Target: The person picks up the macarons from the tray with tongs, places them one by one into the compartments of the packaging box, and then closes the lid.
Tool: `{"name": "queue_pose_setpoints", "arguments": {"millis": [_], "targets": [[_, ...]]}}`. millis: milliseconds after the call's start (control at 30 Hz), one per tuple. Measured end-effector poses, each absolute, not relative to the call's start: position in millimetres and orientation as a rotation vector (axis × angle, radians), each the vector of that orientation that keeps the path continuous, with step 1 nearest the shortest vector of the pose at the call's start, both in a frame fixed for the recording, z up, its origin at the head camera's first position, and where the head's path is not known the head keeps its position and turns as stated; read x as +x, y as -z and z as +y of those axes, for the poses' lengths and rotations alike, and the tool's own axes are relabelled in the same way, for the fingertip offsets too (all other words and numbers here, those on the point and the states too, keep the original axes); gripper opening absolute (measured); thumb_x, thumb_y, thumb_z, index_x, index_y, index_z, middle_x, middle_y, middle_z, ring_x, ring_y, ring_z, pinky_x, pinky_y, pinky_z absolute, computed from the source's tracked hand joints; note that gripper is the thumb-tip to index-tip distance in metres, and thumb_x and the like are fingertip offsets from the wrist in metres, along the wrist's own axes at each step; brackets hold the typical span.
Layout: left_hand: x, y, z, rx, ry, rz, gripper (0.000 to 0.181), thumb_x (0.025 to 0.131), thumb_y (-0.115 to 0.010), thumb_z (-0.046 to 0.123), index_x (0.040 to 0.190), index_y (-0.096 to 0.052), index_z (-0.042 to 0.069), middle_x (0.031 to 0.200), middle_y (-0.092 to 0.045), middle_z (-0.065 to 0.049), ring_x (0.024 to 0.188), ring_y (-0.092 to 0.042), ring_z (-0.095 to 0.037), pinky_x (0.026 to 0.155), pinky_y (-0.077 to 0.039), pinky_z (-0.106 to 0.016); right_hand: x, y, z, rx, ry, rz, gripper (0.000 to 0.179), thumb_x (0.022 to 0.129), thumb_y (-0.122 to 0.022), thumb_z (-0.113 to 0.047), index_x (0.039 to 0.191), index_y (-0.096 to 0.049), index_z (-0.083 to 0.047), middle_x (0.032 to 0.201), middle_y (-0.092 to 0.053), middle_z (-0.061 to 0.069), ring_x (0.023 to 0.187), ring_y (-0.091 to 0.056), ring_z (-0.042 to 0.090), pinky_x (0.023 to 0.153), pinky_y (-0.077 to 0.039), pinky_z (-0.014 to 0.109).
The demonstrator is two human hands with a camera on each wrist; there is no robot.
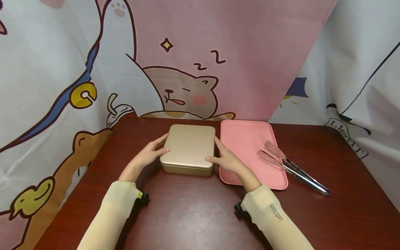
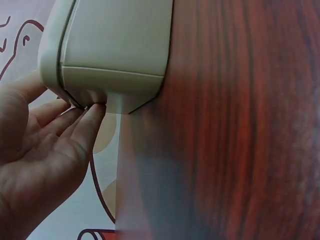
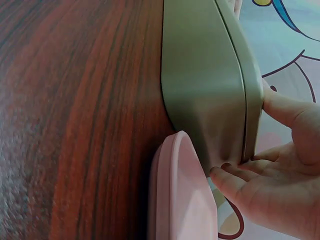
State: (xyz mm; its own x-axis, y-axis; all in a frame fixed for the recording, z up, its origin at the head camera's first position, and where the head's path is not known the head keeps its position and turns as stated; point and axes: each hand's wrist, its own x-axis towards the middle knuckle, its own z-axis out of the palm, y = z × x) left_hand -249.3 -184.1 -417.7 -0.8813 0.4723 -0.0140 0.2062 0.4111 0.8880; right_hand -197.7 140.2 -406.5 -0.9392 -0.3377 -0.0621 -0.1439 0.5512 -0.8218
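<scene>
A gold rectangular tin box (image 1: pixel 187 169) sits on the table with its lid (image 1: pixel 190 145) on. My left hand (image 1: pixel 151 151) grips the left side of the lid, thumb on the top edge. On the opposite side, my right hand (image 1: pixel 226 158) holds the lid in the same way. In the left wrist view, that hand's fingertips (image 2: pixel 95 112) touch the box wall near the lid seam. The right wrist view has the fingertips (image 3: pixel 217 175) at the seam of the tin too, with the thumb on the lid.
A pink tray (image 1: pixel 243 139) lies close to the right of the tin. Metal tongs (image 1: pixel 307 178) with pinkish tips rest across its right edge and onto the dark wooden table (image 1: pixel 181 215). Behind hangs a cartoon-printed cloth (image 1: pixel 250 52).
</scene>
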Motion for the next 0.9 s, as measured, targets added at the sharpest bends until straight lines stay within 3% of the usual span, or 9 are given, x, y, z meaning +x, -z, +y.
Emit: {"name": "queue_pose_setpoints", "arguments": {"millis": [367, 633, 900], "targets": [[-255.4, 419.5, -179.9, 0.583, -1.441, 2.427, 0.070, 0.102, -0.058, 0.018, 0.159, -0.021, 0.006, 0.165, -0.022, -0.019, 0.152, -0.022, -0.037, 0.122, -0.022, -0.056, -199.3, 407.4, 142.6, -0.409, 1.338, 2.578, 0.094, 0.097, -0.065, -0.025, 0.157, -0.001, 0.008, 0.165, 0.000, 0.027, 0.154, -0.003, 0.039, 0.125, -0.010, 0.054], [-253.9, 417.3, -181.5, 0.599, -1.423, 2.452, 0.068, 0.102, -0.057, 0.017, 0.158, -0.021, 0.000, 0.162, -0.025, -0.024, 0.149, -0.028, -0.040, 0.119, -0.028, -0.057, -197.3, 406.2, 150.5, -0.381, 1.401, 2.567, 0.093, 0.096, -0.066, -0.028, 0.160, -0.005, -0.001, 0.167, -0.007, 0.022, 0.150, -0.021, 0.044, 0.120, -0.027, 0.054], [-261.2, 380.9, -182.0, 0.643, -1.500, 2.397, 0.061, 0.104, -0.050, 0.010, 0.157, -0.023, -0.002, 0.162, -0.027, -0.024, 0.145, -0.035, -0.042, 0.116, -0.034, -0.056, -202.5, 373.6, 182.1, -0.397, 1.419, 2.759, 0.081, 0.100, -0.060, -0.027, 0.160, -0.011, -0.002, 0.166, -0.014, 0.020, 0.152, -0.021, 0.039, 0.120, -0.029, 0.055]]}}
